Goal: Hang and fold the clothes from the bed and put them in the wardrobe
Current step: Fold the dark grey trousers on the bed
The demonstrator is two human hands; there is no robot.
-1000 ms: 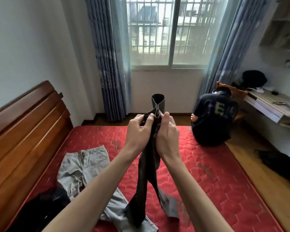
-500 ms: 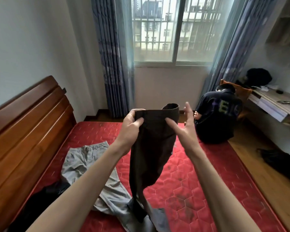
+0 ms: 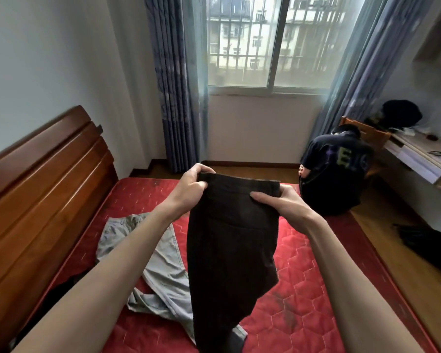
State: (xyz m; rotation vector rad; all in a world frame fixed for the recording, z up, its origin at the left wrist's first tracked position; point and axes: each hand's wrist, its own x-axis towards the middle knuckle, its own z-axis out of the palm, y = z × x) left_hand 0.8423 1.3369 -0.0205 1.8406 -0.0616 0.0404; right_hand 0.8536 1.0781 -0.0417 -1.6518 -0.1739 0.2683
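Held dark trousers (image 3: 233,245) by waistband above bed (image 3: 303,263); left hand (image 3: 192,187), right hand (image 3: 281,203) both pinching. Best kept taut, legs aligned before folding.

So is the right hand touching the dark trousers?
Touching. The head view shows the right hand gripping the waistband corner of the dark trousers, its thumb lying across the fabric.

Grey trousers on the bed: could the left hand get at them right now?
Probably not at once: the left hand grips the dark trousers. The grey trousers lie uncovered just below it, so once freed, likely yes.
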